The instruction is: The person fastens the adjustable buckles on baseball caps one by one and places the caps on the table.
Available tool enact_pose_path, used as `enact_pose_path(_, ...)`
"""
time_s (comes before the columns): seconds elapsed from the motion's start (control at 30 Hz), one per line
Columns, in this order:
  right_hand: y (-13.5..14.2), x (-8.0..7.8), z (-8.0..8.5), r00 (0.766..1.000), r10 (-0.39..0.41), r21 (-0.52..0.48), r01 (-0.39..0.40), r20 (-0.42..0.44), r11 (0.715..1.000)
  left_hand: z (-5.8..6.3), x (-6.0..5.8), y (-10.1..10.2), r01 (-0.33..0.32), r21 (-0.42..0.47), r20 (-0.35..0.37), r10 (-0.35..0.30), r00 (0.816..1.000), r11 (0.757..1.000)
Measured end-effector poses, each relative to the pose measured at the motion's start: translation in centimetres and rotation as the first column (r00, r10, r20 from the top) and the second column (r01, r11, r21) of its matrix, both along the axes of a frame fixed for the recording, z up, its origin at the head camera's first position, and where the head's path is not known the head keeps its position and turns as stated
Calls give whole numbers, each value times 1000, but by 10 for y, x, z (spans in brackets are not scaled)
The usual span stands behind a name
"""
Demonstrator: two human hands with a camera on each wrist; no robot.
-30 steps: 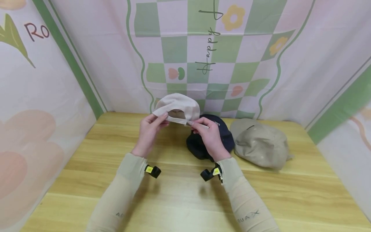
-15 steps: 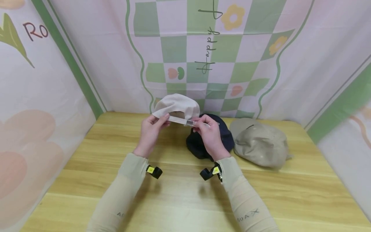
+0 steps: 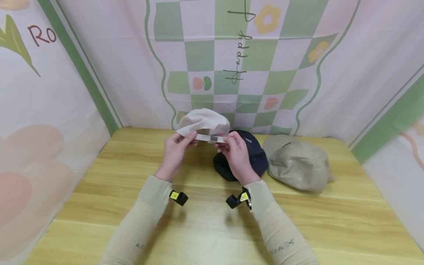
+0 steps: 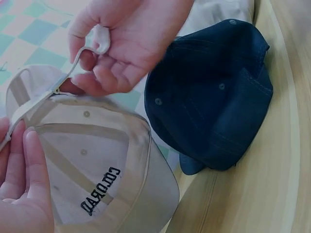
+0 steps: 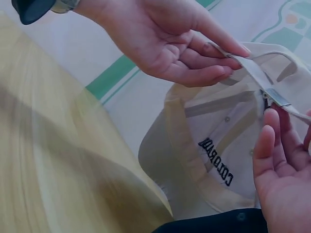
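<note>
Held up over the back of the table is an off-white baseball cap [image 3: 203, 119], its rear opening and strap facing me. My left hand [image 3: 175, 154] pinches the strap's left part between thumb and fingers. At the other side my right hand [image 3: 239, 158] pinches the strap's free end just past the metal buckle [image 5: 278, 97]. In the left wrist view, the strap's loose tail [image 4: 102, 40] curls up between the right thumb and fingers. Black lettering [image 5: 216, 161] shows through inside the cap. A navy cap [image 3: 253, 147] lies right behind the right hand, partly hidden by it.
To the right of the navy cap a khaki cap [image 3: 298, 163] lies on the wooden table [image 3: 205, 228]. A printed curtain [image 3: 195, 55] hangs along the table's back edge, with more fabric at both sides. Each wrist wears a black camera mount [image 3: 180, 198].
Both hands have drawn slightly closer together, the left one shifting a little right and the right one a little left. The buckle shows more fully on the strap. The other caps lie unmoved.
</note>
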State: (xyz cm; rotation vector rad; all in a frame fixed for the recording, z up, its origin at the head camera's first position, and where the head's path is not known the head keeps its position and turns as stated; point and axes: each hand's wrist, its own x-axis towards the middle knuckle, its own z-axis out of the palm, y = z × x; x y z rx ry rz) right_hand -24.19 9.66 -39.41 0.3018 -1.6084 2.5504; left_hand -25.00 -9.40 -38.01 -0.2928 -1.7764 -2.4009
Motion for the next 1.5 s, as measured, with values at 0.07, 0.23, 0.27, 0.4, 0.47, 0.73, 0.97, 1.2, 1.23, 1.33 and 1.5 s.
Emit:
enact_pose_path(0.07,-2,1,-1,999,-4,-11,5,34,1000,0,0,1,-7,16,7,7,1000,1000)
enact_pose_path(0.23,-6,6,-12,991,28,-51,-22,132,998,2,0,1,-19,73,13,19,1000,997)
enact_pose_path(0.27,-7,7,-15,988,48,-58,-39,150,998,3,1,1,-22,86,14,20,1000,996)
enact_pose_path(0.4,-13,10,-31,966,162,-47,-155,203,987,4,1,1,-35,120,9,34,999,992)
enact_pose_path(0.47,-17,12,-39,950,226,-16,-228,215,973,4,1,1,-43,132,7,42,999,990)
enact_pose_path(0.73,-33,15,-57,862,398,6,-421,314,907,5,0,2,-44,166,4,44,999,985)
enact_pose_path(0.97,-39,16,-51,863,422,37,-449,278,893,4,1,1,-36,147,7,36,999,989)
enact_pose_path(1.2,-41,12,-40,926,347,-38,-345,149,938,2,2,2,-27,124,26,24,999,992)
enact_pose_path(1.23,-41,11,-39,932,337,-44,-334,134,942,2,2,3,-25,126,24,23,999,992)
enact_pose_path(1.33,-41,6,-35,945,308,-58,-303,113,951,1,1,3,-27,132,21,25,999,991)
enact_pose_path(1.5,-37,2,-31,965,237,-78,-229,113,970,0,0,4,-28,131,27,25,999,991)
